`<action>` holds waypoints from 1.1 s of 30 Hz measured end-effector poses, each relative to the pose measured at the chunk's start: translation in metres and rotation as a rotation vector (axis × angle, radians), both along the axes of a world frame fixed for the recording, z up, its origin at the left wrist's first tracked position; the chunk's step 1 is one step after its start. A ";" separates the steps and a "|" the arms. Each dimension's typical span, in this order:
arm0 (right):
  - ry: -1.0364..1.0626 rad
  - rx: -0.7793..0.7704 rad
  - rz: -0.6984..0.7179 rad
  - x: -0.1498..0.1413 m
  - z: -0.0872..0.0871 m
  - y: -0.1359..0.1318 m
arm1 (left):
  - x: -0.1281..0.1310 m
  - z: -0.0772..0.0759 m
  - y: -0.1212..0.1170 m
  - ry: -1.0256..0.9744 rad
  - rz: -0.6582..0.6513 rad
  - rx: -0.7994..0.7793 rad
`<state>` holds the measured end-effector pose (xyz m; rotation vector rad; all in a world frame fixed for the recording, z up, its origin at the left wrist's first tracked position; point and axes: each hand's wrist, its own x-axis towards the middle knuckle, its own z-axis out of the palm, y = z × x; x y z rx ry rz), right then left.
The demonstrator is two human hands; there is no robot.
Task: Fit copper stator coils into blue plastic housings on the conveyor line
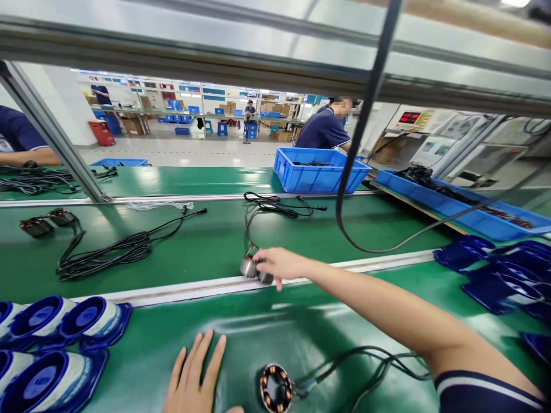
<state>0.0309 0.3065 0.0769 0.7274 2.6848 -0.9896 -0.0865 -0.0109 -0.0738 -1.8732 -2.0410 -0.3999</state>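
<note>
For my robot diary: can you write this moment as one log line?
right hand: reaching, fingers on metal part | left hand: flat on green mat | coil near

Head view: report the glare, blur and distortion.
Head view: overhead lights glare in pale patches on the green belt; straight rails bow from wide-angle distortion; the right hand on the metal part is slightly motion-blurred; the blue trays smear; the left hand looks sharp.

- conveyor belt (202, 241): green, pale edge strip
- crate (316, 172) at 12 o'clock: bright blue
- cables (116, 249): black
- housings (64, 327) at 8 o'clock: blue, white sides
- stator (275, 389): copper coils
</note>
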 end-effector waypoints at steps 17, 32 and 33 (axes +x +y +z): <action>-0.003 0.622 -0.050 -0.019 0.004 0.040 | -0.004 0.077 -0.013 -0.214 0.083 -0.036; -0.065 0.885 -0.200 0.045 -0.007 0.140 | -0.029 0.063 -0.022 -0.256 0.113 -0.360; -0.030 0.912 -0.235 0.037 -0.001 0.141 | -0.031 0.062 -0.025 -0.251 0.120 -0.358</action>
